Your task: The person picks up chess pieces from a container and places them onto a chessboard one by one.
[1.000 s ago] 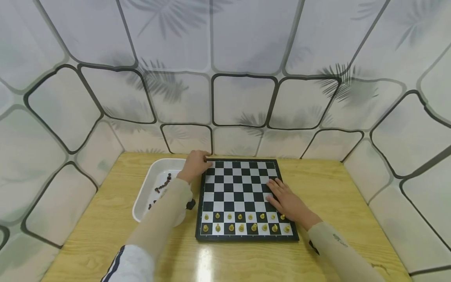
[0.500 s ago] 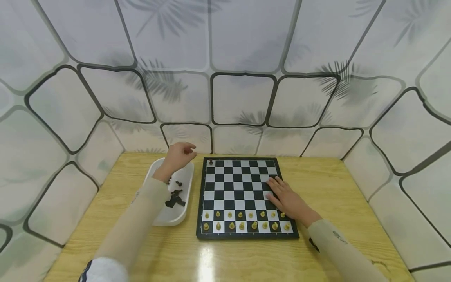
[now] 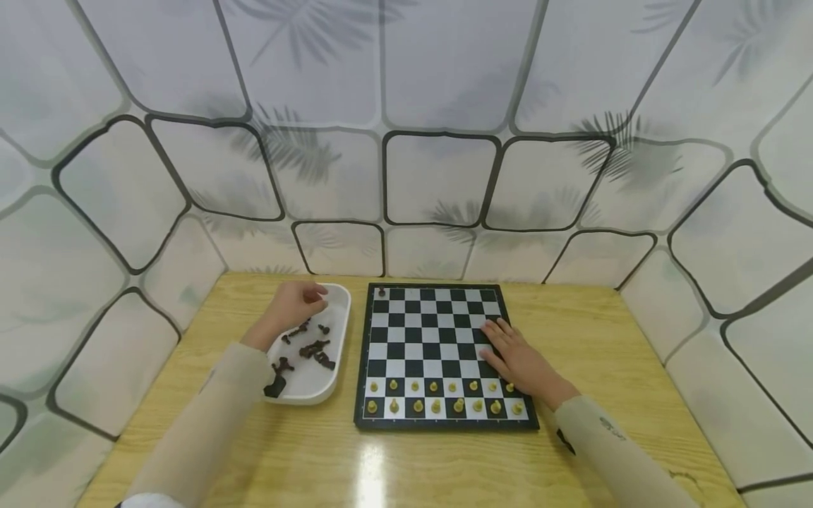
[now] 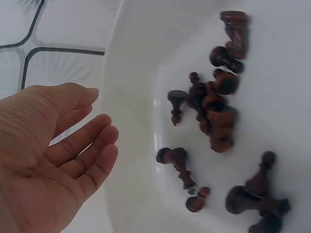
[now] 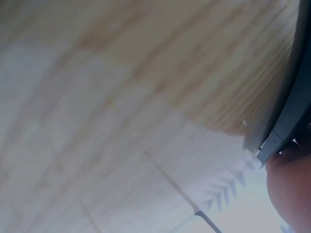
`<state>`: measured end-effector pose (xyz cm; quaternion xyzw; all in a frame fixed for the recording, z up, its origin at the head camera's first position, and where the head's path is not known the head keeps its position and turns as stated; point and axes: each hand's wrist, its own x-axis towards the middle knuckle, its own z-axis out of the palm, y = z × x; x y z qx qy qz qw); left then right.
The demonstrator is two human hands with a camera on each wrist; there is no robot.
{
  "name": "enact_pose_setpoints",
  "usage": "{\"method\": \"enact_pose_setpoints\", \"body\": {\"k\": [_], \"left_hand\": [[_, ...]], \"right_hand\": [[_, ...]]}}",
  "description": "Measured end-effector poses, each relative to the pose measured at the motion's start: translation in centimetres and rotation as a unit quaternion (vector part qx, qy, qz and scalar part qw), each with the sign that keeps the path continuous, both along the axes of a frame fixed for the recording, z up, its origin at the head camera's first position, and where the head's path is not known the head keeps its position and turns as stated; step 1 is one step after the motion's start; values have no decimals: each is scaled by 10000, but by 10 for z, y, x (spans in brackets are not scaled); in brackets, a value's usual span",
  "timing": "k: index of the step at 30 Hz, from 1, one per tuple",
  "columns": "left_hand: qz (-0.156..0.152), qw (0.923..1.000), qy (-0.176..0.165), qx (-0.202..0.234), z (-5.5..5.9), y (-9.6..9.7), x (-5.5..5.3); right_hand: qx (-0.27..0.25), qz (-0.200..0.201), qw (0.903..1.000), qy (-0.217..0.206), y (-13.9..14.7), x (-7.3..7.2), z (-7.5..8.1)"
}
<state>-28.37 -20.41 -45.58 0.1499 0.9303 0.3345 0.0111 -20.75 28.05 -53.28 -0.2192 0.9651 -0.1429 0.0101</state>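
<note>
- Pale panels (image 3: 438,180) patterned with dark-edged blocks and grey fronds stand at 12 o'clock, behind the yellow wood table (image 3: 591,331) we look down on.
- Leftmost, we see the left hand (image 3: 291,308) over the far left part of the tray, fingers loosely bent, a narrow gap between thumb and fingers, holding nothing.
- Dark chess pieces (image 3: 312,348) lie in the white tray (image 3: 344,310), between about 4 and 7 o'clock from the fingertips in the head view; we judge that any grasp turns on this bearing, with the left hand clearly the nearer.
- One small piece (image 4: 176,104) lies at about 3 o'clock from that hand in the left wrist view, apart from it, long axis close to 12–6; the others point various ways.
- Further right, the chessboard (image 3: 416,337) bears a lone dark piece (image 3: 382,291) at its 11 o'clock corner and two rows of yellow pieces (image 3: 434,386) along its 6 o'clock side.
- Rightmost, the right hand (image 3: 522,360) rests straight-fingered on the board's 3 o'clock edge, gripping nothing we can see, well apart from the tray.
</note>
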Motion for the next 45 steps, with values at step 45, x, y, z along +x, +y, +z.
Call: {"method": "enact_pose_setpoints", "body": {"k": [45], "left_hand": [[89, 9856, -1311, -1063, -18, 15, -6]], "right_hand": [[62, -59, 10000, 8, 0, -1, -3]]}}
